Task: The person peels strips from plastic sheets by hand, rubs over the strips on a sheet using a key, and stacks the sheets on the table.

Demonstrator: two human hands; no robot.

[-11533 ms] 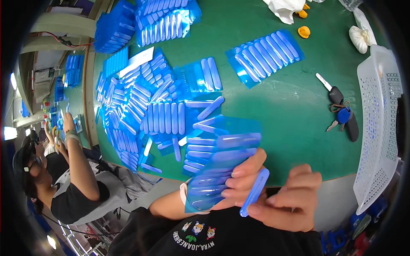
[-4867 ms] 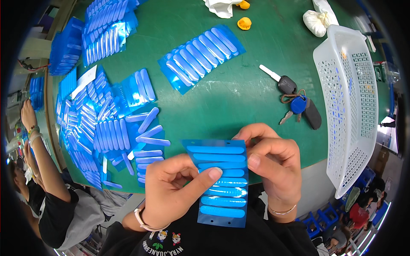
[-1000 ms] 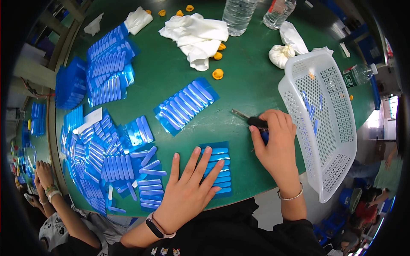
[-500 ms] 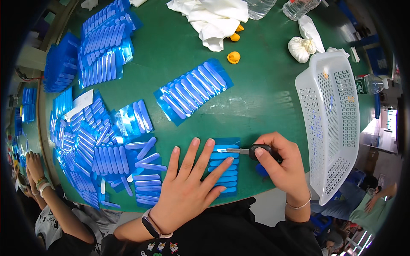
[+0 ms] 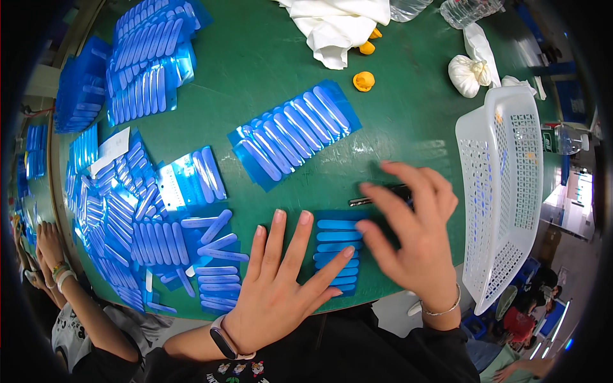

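My left hand lies spread, its index finger and thumb over a row of blue round-ended strips on dark blue film near the table's front edge. My right hand hovers at the right side of this row, fingers apart and slightly blurred, the index fingertip close to the strips. Under its fingers, a tool with a narrow metal blade and a black handle lies on the table, partly hidden. Farther off, a larger sheet of blue strips lies at a slant.
Piles of similar blue strips cover the left side. A white perforated basket stands at the right. White cloth, a yellow rubbery piece and plastic bottles are at the back. Another person's hands work at far left.
My right hand has let go of the black-handled tool, which now lies on the table, and its fingers have opened out toward the strips. My left hand stays nearly in place.
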